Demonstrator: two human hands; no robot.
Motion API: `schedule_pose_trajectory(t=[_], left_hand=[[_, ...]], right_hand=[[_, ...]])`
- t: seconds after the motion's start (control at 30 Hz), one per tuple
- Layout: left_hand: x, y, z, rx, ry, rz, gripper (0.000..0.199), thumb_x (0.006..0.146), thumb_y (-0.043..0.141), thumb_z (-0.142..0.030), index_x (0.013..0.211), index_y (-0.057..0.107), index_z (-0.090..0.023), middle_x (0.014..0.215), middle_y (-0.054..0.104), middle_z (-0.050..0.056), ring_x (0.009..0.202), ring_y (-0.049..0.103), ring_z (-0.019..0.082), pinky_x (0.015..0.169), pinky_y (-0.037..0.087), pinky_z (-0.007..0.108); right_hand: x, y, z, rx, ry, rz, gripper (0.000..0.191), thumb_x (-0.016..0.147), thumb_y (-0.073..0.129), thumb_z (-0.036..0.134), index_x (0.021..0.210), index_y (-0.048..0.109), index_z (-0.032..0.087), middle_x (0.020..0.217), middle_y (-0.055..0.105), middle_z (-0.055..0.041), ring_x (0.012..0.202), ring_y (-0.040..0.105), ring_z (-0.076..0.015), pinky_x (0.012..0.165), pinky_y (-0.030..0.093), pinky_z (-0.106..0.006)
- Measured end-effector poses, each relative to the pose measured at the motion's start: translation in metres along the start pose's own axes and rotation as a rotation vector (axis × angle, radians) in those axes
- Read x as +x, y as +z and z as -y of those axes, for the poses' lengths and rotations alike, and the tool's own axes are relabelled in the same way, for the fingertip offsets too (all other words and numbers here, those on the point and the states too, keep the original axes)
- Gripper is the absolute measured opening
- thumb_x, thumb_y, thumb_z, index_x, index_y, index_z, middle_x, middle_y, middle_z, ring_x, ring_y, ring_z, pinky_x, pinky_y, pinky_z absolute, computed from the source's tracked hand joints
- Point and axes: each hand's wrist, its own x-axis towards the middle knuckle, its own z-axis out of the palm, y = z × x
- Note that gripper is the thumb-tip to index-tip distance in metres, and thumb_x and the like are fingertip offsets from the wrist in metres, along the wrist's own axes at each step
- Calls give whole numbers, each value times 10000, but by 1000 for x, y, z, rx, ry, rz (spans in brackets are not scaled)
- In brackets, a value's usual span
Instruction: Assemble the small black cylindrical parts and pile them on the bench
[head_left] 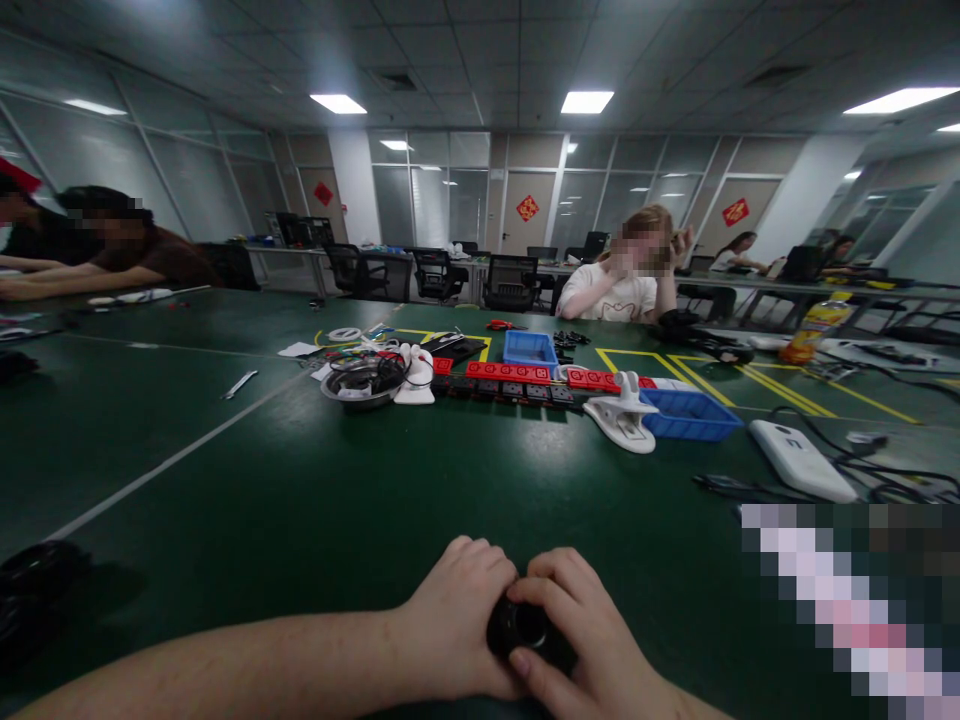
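A black round object [531, 628] with a dark hole in its upper face is between my two hands, low over the green table at the bottom centre. My left hand [466, 618] wraps its left side, with the fingers curled and the fingertips hidden. From the right, my right hand [581, 630] grips it with the thumb in front and the fingers over the top. The underside of the black object cannot be seen.
Across the green table [300, 520] lie a metal bowl [364, 385] of cables, red and black strips [517, 390], blue trays [690, 415], a white clamp stand [624, 415], a white power bank [801, 460], cables and a bottle [814, 328]. People sit around; black object [41, 590] at left.
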Motion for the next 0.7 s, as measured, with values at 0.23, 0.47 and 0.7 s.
schedule_pose_trajectory(t=[0.23, 0.47, 0.7], left_hand=[[7, -4, 10, 2, 131, 76, 444, 505, 729, -485, 691, 455, -190, 692, 494, -38, 675, 476, 147, 655, 352, 277], [9, -6, 14, 10, 206, 95, 450, 503, 727, -513, 690, 474, -191, 706, 516, -36, 687, 492, 146, 675, 355, 281], [9, -9, 13, 21, 229, 120, 412, 515, 735, -471, 666, 471, -193, 730, 517, -41, 718, 510, 148, 704, 372, 285]], right_hand=[[4, -9, 3, 31, -110, 30, 340, 741, 469, 124, 1063, 538, 209, 973, 558, -63, 883, 489, -198, 758, 435, -354], [5, -14, 4, 69, -212, 54, 404, 700, 408, 61, 1049, 547, 212, 1058, 593, -54, 984, 499, -199, 831, 432, -355], [5, -13, 5, 88, -220, 59, 353, 731, 412, 58, 1017, 554, 210, 1037, 619, -41, 996, 516, -182, 854, 435, -344]])
